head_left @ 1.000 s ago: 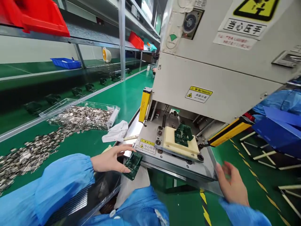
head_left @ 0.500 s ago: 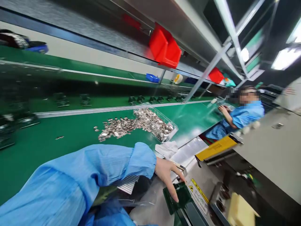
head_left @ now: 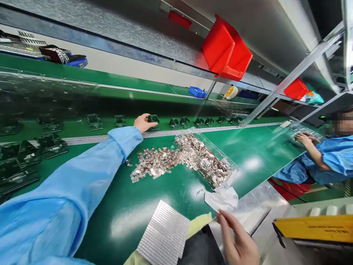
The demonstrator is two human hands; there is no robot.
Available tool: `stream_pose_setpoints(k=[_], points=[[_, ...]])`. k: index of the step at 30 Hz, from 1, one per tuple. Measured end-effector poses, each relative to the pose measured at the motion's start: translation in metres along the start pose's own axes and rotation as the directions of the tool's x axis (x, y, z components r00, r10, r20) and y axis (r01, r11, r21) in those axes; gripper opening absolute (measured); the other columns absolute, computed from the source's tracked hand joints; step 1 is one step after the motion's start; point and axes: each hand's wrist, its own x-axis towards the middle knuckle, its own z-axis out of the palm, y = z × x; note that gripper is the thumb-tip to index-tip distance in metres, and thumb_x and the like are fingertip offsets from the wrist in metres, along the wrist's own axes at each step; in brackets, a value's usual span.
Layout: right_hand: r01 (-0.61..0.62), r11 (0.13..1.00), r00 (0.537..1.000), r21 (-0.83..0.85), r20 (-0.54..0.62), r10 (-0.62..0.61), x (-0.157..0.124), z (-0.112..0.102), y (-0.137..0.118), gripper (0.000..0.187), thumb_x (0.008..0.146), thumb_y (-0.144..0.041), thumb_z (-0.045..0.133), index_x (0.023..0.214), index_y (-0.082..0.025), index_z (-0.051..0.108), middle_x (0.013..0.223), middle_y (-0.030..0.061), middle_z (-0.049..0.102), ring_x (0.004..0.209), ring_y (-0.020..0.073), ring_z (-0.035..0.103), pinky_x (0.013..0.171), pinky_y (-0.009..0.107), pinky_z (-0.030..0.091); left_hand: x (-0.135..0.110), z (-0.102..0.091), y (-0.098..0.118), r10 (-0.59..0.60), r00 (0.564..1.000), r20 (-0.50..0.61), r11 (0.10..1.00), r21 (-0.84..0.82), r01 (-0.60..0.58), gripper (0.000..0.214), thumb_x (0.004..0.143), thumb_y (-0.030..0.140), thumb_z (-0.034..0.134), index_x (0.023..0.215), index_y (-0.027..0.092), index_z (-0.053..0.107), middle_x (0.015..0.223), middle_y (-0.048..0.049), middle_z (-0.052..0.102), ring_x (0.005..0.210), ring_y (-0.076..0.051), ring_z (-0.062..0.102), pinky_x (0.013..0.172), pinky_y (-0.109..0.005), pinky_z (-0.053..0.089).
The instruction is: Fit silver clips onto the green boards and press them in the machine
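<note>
At the far side of the bench, my left hand (head_left: 142, 123) closes its thumb and fingers on a small dark green fixture (head_left: 153, 119) on the belt. Part of that fixture is covered by the fingers. My right hand (head_left: 239, 241) is low in the view, fingers bent and apart, with nothing visible in them. Just beyond its fingertips lies a white cloth (head_left: 223, 198). Between the hands, a pile of small silvery metal pieces (head_left: 156, 162) spreads from a clear tray (head_left: 233, 173). A ridged silver sheet (head_left: 164, 233) lies at the near bench edge.
More dark green fixtures (head_left: 94, 121) line the belt, and several cluster at left (head_left: 19, 162). A red bin (head_left: 227, 48) hangs off the overhead shelf. To the right are a yellow bar (head_left: 314, 228) on a machine and a co-worker in a blue sleeve (head_left: 338, 154).
My left hand has left the dark green block on the machine and swung to the belt, onto a fixture. My right hand has come into view. The view has turned leftward.
</note>
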Motion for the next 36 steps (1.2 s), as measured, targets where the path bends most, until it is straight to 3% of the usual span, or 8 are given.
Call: stream_pose_setpoints(k=[2, 6, 10, 16, 21, 30, 33, 36], points=[[0.147, 0.989, 0.973, 0.015, 0.180, -0.147, 0.041, 0.046, -0.013, 0.028, 0.090, -0.043, 0.052, 0.096, -0.023, 0.071, 0.094, 0.0065, 0.073, 0.083, 0.0243, 0.071, 0.074, 0.035, 0.060, 0.025, 0.018, -0.009, -0.038, 0.999, -0.023, 0.999, 0.019, 0.038, 0.065, 0.065, 0.034, 0.078, 0.122, 0.012, 0.056, 0.121, -0.0155, 0.065, 0.114, -0.029, 0.060, 0.098, -0.037, 0.045], [0.271, 0.945, 0.941, -0.183, 0.254, -0.221, 0.113, 0.123, -0.025, 0.032, 0.093, -0.030, 0.041, 0.095, -0.018, 0.071, 0.089, 0.0082, 0.072, 0.079, 0.0213, 0.069, 0.073, 0.032, 0.056, 0.047, 0.046, -0.010, -0.032, 0.999, 0.005, 0.999, 0.039, 0.032, 0.081, 0.061, 0.035, 0.081, 0.131, 0.008, 0.048, 0.127, -0.0214, 0.060, 0.118, -0.032, 0.058, 0.097, -0.039, 0.045], [0.268, 0.917, 0.945, -0.295, 0.267, -0.190, 0.142, 0.162, -0.019, 0.029, 0.092, -0.028, 0.046, 0.095, -0.016, 0.072, 0.088, 0.0112, 0.069, 0.074, 0.0237, 0.065, 0.068, 0.034, 0.050, 0.023, 0.022, -0.024, 0.098, 0.994, -0.055, 0.994, 0.058, -0.095, 0.071, 0.068, 0.035, 0.076, 0.131, 0.018, 0.049, 0.135, -0.0137, 0.053, 0.124, -0.027, 0.053, 0.100, -0.034, 0.045], [0.281, 0.903, 0.946, -0.325, 0.251, -0.204, 0.138, 0.171, -0.005, 0.030, 0.093, -0.030, 0.045, 0.090, -0.019, 0.072, 0.085, 0.0088, 0.060, 0.066, 0.0209, 0.058, 0.058, 0.032, 0.041, -0.050, -0.063, -0.090, 0.130, 0.919, -0.373, 0.983, 0.172, -0.069, 0.063, 0.080, 0.025, 0.063, 0.136, 0.019, 0.035, 0.141, -0.0149, 0.037, 0.133, -0.026, 0.042, 0.109, -0.039, 0.039], [0.344, 0.901, 0.930, -0.264, 0.225, -0.289, 0.127, 0.169, 0.006, 0.037, 0.096, -0.038, 0.038, 0.096, -0.020, 0.070, 0.087, 0.0074, 0.060, 0.077, 0.0229, 0.060, 0.066, 0.033, 0.046, -0.036, -0.082, -0.124, 0.090, 0.944, -0.319, 0.974, 0.226, -0.017, 0.086, 0.068, 0.024, 0.074, 0.142, 0.018, 0.030, 0.143, -0.0158, 0.039, 0.132, -0.029, 0.045, 0.110, -0.041, 0.038], [0.213, 0.943, 0.966, -0.257, 0.199, -0.164, 0.115, 0.156, 0.002, 0.041, 0.095, -0.051, 0.041, 0.090, -0.019, 0.065, 0.086, 0.0069, 0.060, 0.072, 0.0195, 0.060, 0.069, 0.031, 0.047, 0.013, -0.075, -0.110, -0.112, 0.974, -0.195, 0.979, 0.148, 0.142, 0.100, 0.051, 0.024, 0.085, 0.138, 0.009, 0.037, 0.132, -0.0209, 0.054, 0.129, -0.042, 0.045, 0.110, -0.051, 0.031], [0.213, 0.938, 0.963, -0.274, 0.219, -0.155, 0.115, 0.156, -0.004, 0.042, 0.093, -0.053, 0.041, 0.086, -0.020, 0.066, 0.084, 0.0064, 0.060, 0.068, 0.0197, 0.059, 0.064, 0.032, 0.046, -0.001, -0.075, -0.095, -0.119, 0.959, -0.258, 0.988, 0.064, 0.140, 0.092, 0.053, 0.021, 0.083, 0.134, 0.010, 0.041, 0.142, -0.0200, 0.041, 0.137, -0.040, 0.032, 0.116, -0.047, 0.022], [0.226, 0.949, 0.957, -0.222, 0.235, -0.173, 0.113, 0.153, -0.006, 0.045, 0.090, -0.057, 0.041, 0.081, -0.020, 0.064, 0.081, 0.0074, 0.062, 0.069, 0.0231, 0.059, 0.062, 0.035, 0.045, -0.037, -0.076, -0.070, -0.148, 0.922, -0.357, 0.989, -0.046, 0.140, 0.084, 0.059, 0.024, 0.080, 0.131, 0.013, 0.040, 0.142, -0.0199, 0.035, 0.135, -0.037, 0.036, 0.113, -0.046, 0.031]])
